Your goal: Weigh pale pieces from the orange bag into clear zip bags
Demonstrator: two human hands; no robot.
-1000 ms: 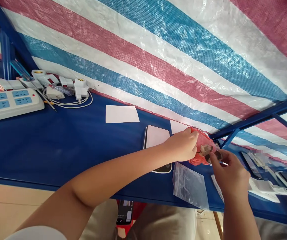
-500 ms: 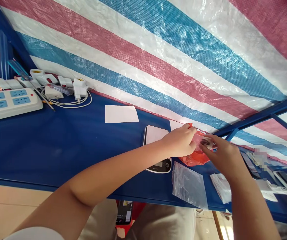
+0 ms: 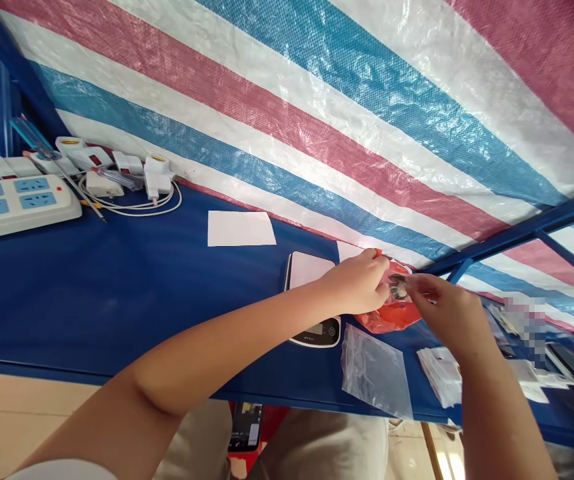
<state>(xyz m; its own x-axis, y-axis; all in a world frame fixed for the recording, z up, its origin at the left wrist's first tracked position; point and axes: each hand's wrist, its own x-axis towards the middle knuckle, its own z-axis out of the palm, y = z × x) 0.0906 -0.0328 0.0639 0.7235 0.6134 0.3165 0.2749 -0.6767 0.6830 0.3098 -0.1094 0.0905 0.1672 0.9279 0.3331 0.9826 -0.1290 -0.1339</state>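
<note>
My left hand (image 3: 364,283) is closed on a red plastic bag (image 3: 391,319), with a bit of red film poking out above its fingers. Across the bag's mouth, my right hand (image 3: 449,310) pinches the edge of a small, see-through-looking piece with dark parts (image 3: 397,287); its exact kind cannot be made out. Below my left wrist stands a kitchen scale (image 3: 311,268), partly covered by the forearm. A clear zip bag (image 3: 377,373) lies flat in front of the red bag.
A white paper (image 3: 241,229) lies left of the scale. Far left are a power strip (image 3: 27,207), plugs and a coiled white cable (image 3: 149,210). Folded white sheets (image 3: 439,377) sit by my right forearm. Striped sheeting (image 3: 287,120) closes off the back; a phone (image 3: 245,425) rests below the table edge.
My right hand has turned and its fingertips have drawn together. The piece with dark parts has shifted left, closer to my left hand, which stays on the red bag.
</note>
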